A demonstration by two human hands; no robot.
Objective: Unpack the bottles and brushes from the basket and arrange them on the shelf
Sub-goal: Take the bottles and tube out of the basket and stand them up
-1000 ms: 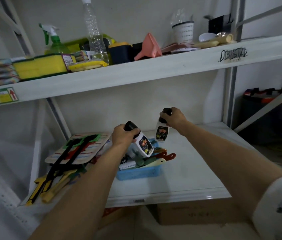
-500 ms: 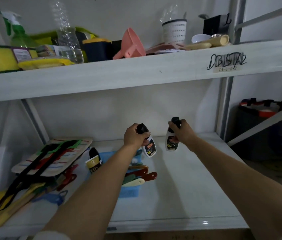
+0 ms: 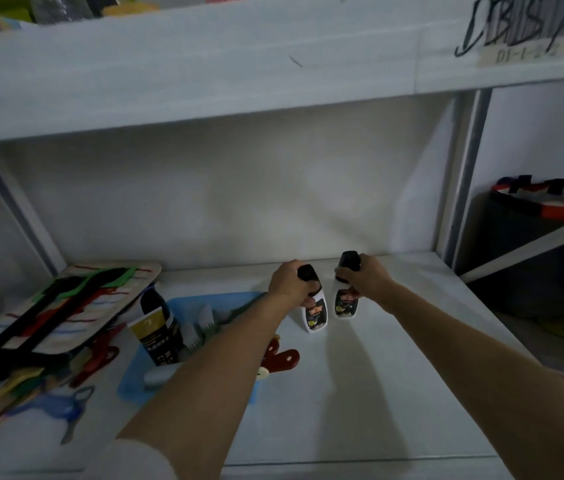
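Two small white bottles with black caps stand side by side on the white shelf (image 3: 360, 393), to the right of a blue basket (image 3: 183, 303). My left hand (image 3: 291, 284) grips the cap of the left bottle (image 3: 315, 315). My right hand (image 3: 365, 277) grips the cap of the right bottle (image 3: 345, 304). In the basket stand a black and gold bottle (image 3: 159, 332) and white brushes (image 3: 201, 325). Red brush handles (image 3: 282, 358) stick out past my left forearm, which hides part of the basket.
A striped board with black and green utensils (image 3: 66, 299) leans at the left, with red clips and a blue tool (image 3: 62, 408) below it. The upper shelf (image 3: 239, 74) overhangs. A dark bin with an orange rim (image 3: 543, 216) stands beyond the right post.
Both hands carried their bottles from above the basket to the shelf on its right and lowered them. The camera moved closer and lower.
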